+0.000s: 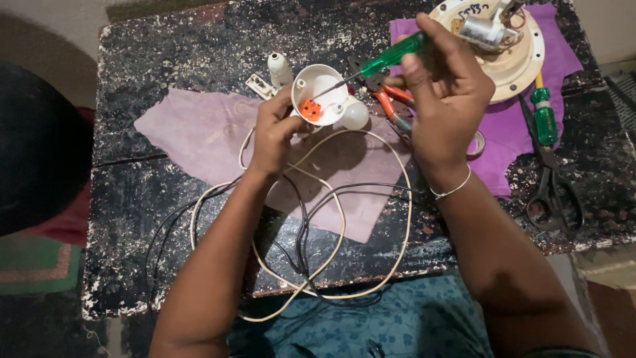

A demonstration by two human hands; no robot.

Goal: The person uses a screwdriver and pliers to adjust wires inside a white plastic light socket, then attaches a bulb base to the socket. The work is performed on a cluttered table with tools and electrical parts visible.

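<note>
Green-handled screwdriver gripped by right hand; left hand clasps round white holder.

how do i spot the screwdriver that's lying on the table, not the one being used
Look at the purple cloth at the table's right end, beside the round cream plate. The spare screwdriver lies along that cloth just above the black scissors. Its green handle rests untouched, while the other green one is held in the right hand.

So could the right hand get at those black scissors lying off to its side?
Probably yes, but not as it is: the right hand is gripping a green screwdriver. The scissors lie uncovered on the table, nothing between them.
</note>
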